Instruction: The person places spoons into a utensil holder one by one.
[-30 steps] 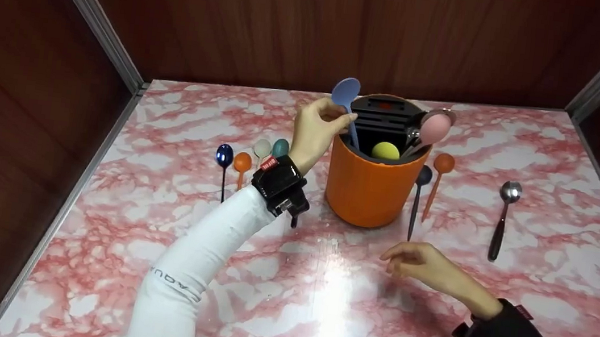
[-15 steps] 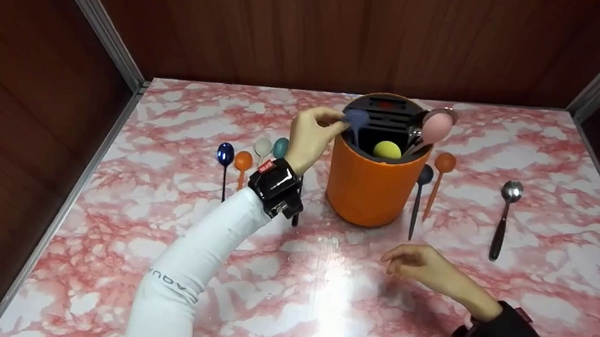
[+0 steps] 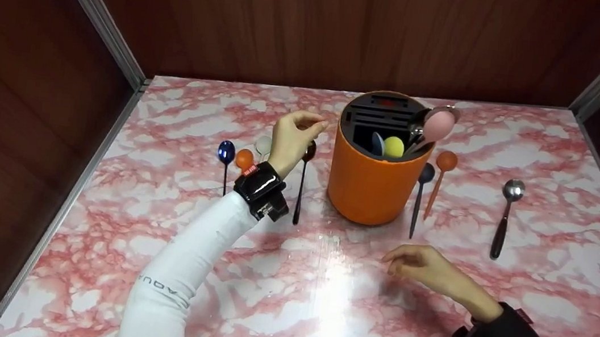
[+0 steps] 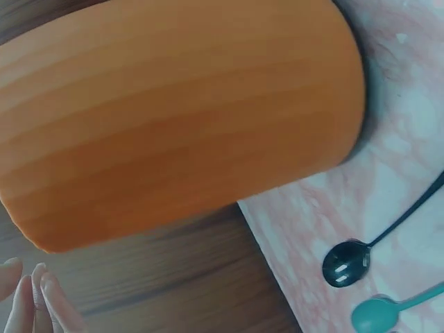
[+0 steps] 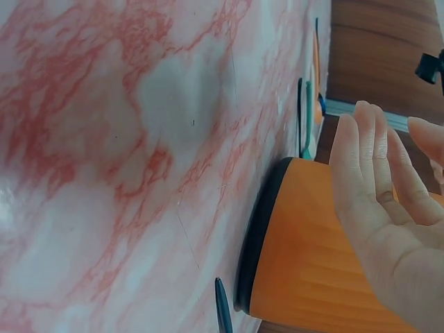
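An orange utensil holder (image 3: 369, 185) with a black slotted insert stands at the middle back of the marble table (image 3: 317, 308). Inside it are a slate-blue spoon (image 3: 377, 143), a yellow spoon (image 3: 394, 146) and a pink spoon (image 3: 438, 125) that leans over the right rim. My left hand (image 3: 311, 124) hovers just left of the holder's rim, fingers relaxed and holding nothing; its fingertips (image 4: 41, 298) show beside the holder (image 4: 180, 125) in the left wrist view. My right hand (image 3: 394, 260) hovers low in front of the holder with fingers (image 5: 368, 180) loosely extended, empty.
Left of the holder lie a dark spoon (image 3: 302, 180), a shiny blue spoon (image 3: 226, 152), an orange spoon (image 3: 244, 158) and a white spoon (image 3: 263, 144); a teal spoon (image 4: 378, 313) shows by the left wrist. Right of it lie a navy spoon (image 3: 418, 197), an orange spoon (image 3: 439, 174) and a steel spoon (image 3: 503, 216). Wooden walls enclose the table.
My left hand lowered the slate-blue spoon into the holder, let it go and drew back to the left. The right hand has stayed put.
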Demonstrator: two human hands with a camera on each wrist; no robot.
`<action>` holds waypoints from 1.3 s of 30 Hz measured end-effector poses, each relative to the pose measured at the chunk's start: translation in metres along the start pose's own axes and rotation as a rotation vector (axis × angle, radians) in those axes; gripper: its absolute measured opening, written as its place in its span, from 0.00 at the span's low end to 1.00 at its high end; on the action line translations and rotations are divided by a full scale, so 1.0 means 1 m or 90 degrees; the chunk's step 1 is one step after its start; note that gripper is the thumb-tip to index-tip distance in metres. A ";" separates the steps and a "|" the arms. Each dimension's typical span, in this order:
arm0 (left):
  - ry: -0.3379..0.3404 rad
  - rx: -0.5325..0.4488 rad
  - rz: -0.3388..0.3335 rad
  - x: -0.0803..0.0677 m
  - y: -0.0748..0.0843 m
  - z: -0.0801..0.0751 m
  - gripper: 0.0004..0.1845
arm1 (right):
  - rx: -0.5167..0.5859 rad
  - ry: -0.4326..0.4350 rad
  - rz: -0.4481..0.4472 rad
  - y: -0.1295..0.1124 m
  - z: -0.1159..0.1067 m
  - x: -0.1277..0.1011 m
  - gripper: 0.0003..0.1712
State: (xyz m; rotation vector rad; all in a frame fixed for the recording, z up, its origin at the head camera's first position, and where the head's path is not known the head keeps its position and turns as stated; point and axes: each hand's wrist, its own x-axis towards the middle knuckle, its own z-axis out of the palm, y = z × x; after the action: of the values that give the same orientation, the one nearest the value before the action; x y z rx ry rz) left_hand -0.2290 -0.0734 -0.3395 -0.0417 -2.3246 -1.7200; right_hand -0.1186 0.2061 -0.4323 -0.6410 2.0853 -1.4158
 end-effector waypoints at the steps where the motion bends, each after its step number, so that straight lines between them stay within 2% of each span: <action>1: 0.000 0.001 -0.002 0.000 -0.002 -0.001 0.09 | 0.001 0.000 0.001 0.000 0.000 0.000 0.16; 13: 0.029 0.006 -0.095 0.009 -0.035 -0.016 0.10 | -0.016 0.016 -0.002 0.004 0.002 0.000 0.16; 17: 0.046 0.025 -0.110 0.012 -0.049 -0.022 0.09 | -0.009 0.013 0.006 0.006 0.002 0.000 0.16; 26: 0.062 0.076 -0.123 0.011 -0.074 -0.030 0.09 | -0.017 0.021 0.015 0.007 0.001 -0.001 0.16; 32: 0.053 0.071 -0.136 0.012 -0.088 -0.028 0.10 | -0.016 0.018 0.020 0.009 0.001 -0.002 0.16; 39: 0.061 0.067 -0.129 0.014 -0.103 -0.026 0.10 | 0.003 0.017 0.042 0.010 -0.001 -0.003 0.17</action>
State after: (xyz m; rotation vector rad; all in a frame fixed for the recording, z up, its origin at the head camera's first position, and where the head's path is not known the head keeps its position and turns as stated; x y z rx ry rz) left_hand -0.2559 -0.1312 -0.4262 0.2983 -2.4141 -1.6438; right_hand -0.1178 0.2117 -0.4406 -0.5482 2.1036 -1.4001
